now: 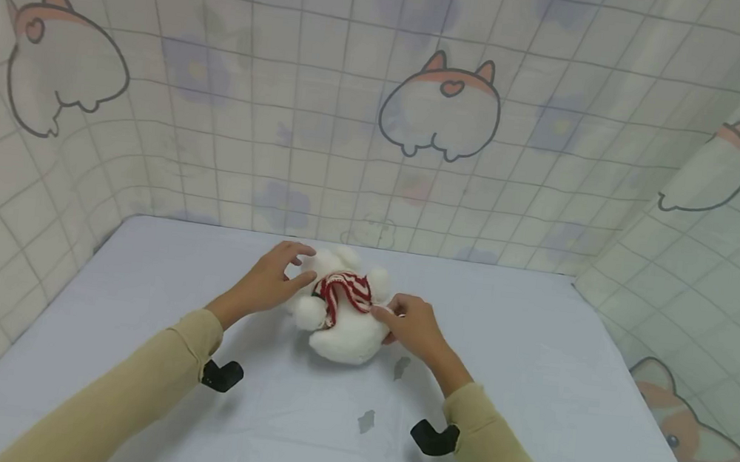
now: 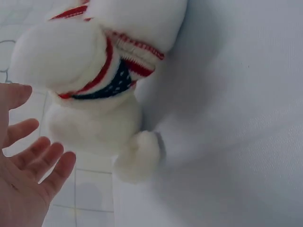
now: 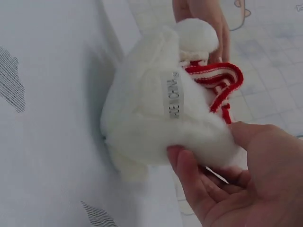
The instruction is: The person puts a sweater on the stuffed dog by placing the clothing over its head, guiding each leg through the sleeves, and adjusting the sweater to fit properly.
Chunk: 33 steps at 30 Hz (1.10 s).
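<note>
A white plush toy (image 1: 346,340) lies on the table and wears a red-and-white striped knitted scarf (image 1: 347,288). A dark blue patch with white dots (image 2: 111,85) on the scarf shows in the left wrist view. Beside the toy's far left end is my left hand (image 1: 275,275), fingers spread and slightly bent, with nothing between them. My right hand (image 1: 416,326) grips the toy's right side between thumb and fingers, close to a scarf end. Printed lettering (image 3: 173,94) marks the toy's white fabric in the right wrist view. The toy's face is not visible.
A pale cloth covers the table (image 1: 297,432), with grey patches (image 1: 366,421) near the toy. Tiled-pattern curtains (image 1: 313,121) with cartoon dogs enclose the back and sides. Black wrist mounts (image 1: 222,376) stick out below both sleeves.
</note>
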Each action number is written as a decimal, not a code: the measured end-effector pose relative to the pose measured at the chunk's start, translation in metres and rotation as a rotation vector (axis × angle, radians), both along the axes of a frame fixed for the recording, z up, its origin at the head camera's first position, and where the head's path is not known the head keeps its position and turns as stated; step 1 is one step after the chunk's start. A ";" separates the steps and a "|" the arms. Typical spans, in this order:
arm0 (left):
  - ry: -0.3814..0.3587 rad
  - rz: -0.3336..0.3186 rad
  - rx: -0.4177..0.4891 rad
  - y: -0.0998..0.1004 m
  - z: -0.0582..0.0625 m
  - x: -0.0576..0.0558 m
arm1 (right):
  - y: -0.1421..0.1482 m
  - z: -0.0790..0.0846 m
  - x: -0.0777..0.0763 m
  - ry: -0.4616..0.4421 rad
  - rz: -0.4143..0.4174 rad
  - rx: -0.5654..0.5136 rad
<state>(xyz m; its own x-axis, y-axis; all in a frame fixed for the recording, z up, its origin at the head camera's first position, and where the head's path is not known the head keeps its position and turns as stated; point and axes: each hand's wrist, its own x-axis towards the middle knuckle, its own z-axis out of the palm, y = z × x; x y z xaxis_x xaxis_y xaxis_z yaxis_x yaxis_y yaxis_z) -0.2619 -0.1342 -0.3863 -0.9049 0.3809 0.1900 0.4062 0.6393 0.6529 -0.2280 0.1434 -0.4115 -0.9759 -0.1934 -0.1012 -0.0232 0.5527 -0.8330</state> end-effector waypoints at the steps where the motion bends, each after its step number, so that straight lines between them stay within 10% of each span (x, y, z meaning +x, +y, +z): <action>1: 0.001 -0.004 0.005 0.002 0.000 0.001 | 0.001 -0.001 0.001 -0.045 0.016 -0.038; 7: -0.019 -0.062 0.037 0.009 0.000 0.006 | 0.006 0.002 -0.003 -0.181 0.104 -0.104; 16: 0.119 -0.214 0.007 0.023 0.004 0.015 | -0.004 0.021 -0.015 0.123 0.230 0.043; 33: 0.273 -0.374 -0.130 0.051 -0.001 0.036 | -0.005 0.011 -0.010 0.164 -0.003 -0.066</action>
<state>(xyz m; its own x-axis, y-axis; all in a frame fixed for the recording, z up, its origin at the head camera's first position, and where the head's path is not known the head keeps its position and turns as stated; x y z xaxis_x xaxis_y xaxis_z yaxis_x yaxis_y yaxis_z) -0.2257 -0.0833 -0.3875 -0.6254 0.7069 0.3304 0.7690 0.4865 0.4147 -0.2384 0.1387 -0.4005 -0.9788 -0.1915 0.0727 -0.1606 0.4971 -0.8527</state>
